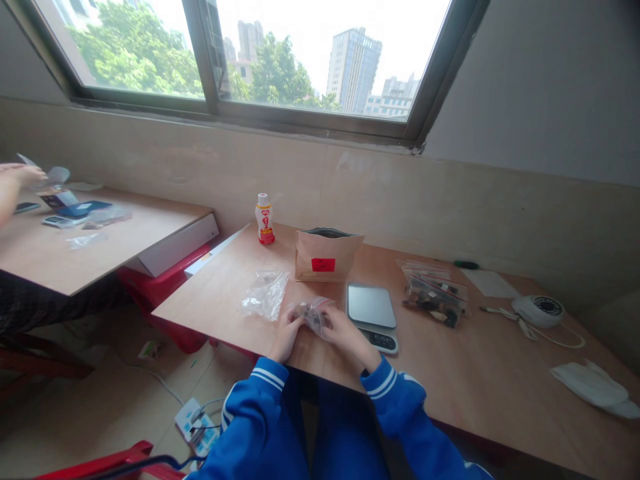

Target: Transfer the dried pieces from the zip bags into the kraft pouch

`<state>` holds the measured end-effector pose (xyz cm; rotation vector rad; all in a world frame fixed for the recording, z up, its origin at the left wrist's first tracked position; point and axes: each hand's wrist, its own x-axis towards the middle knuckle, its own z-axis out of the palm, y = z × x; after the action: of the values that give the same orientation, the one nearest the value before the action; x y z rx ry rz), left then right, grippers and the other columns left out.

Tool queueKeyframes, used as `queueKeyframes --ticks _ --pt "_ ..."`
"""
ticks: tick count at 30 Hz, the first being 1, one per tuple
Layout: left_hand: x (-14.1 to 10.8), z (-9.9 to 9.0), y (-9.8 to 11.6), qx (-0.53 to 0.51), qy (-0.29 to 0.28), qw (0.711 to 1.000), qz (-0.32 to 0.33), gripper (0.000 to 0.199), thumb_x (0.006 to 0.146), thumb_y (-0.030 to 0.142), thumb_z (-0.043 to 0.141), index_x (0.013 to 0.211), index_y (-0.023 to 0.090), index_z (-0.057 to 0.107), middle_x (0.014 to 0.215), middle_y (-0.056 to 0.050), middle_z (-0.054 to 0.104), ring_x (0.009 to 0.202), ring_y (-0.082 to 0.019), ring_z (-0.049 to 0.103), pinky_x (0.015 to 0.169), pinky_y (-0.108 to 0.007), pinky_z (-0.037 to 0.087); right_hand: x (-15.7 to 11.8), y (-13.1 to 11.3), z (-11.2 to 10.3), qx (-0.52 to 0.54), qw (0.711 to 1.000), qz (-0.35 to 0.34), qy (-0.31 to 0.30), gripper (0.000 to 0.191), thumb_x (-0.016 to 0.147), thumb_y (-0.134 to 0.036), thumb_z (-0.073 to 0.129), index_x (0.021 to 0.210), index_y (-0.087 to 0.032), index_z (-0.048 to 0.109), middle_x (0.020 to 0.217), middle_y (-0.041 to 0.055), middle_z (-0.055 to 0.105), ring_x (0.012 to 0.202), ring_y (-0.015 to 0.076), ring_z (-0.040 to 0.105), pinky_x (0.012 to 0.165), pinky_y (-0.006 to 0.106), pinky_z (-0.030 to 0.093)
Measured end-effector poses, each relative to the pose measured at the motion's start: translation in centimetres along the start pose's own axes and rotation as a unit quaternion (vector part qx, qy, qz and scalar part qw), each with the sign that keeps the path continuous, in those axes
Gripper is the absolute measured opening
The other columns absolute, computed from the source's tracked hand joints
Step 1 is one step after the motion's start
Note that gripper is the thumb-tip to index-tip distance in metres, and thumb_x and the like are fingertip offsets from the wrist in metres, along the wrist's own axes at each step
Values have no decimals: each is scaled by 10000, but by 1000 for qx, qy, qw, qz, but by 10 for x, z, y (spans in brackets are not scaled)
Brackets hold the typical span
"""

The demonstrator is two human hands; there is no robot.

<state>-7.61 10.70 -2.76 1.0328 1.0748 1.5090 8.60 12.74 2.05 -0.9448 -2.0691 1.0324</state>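
My left hand [289, 328] and my right hand [341, 325] meet near the table's front edge. Between them is a small clear zip bag [315, 315] with dark bits inside, and the fingers of both hands are closed on it. A crumpled clear plastic bag [267, 293] lies just left of my hands. Behind them stands a brown kraft paper pouch [305, 261] with a red label, its top open. Right beside my right hand sits a digital kitchen scale [371, 307], nothing on its plate.
Filled zip bags [435, 297] are stacked right of the scale. A drink bottle [265, 220] stands at the back left. A white dome camera [537, 311] with a cable and a white tissue [595, 387] lie farther right. At the left table, another person's hand [23, 175] holds something near a bottle.
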Motion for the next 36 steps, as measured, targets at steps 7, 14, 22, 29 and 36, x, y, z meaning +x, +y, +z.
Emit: queueKeyframes --ticks 7,14,22,29,36 --pt "0 2 3 -6 16 1000 -3 279 662 228 684 934 179 718 1008 -55 709 1030 -255 606 994 -401 414 -8 -5 -4 37 997 60 -3 243 801 -115 544 975 -182 699 1003 63 718 929 229 664 878 380 503" --pt "-1 4 7 -30 1 1000 -8 232 646 242 697 866 171 709 913 -42 709 932 -239 621 904 -367 459 -12 -12 -5 -45 994 88 53 231 818 -132 533 967 -174 703 1012 85 724 942 242 662 880 393 495" --pt "1 3 3 -51 -12 999 -7 264 639 215 675 897 165 696 924 -43 706 921 -233 624 891 -369 465 -9 -14 -8 -11 992 108 70 183 841 -245 575 959 -150 677 968 94 721 871 221 675 793 341 512" --pt "3 4 1 -68 -17 997 -16 274 638 238 696 901 159 696 939 -57 710 906 -234 634 854 -359 483 -5 -16 -12 -29 986 110 126 168 812 -272 600 926 -161 655 873 72 717 813 206 666 773 338 509" --pt "4 3 -2 -68 2 997 -27 318 643 248 698 946 152 700 985 -68 711 977 -244 628 909 -369 465 14 -61 -57 0 974 18 227 232 814 -360 587 922 -170 665 894 66 718 781 180 659 738 303 521"
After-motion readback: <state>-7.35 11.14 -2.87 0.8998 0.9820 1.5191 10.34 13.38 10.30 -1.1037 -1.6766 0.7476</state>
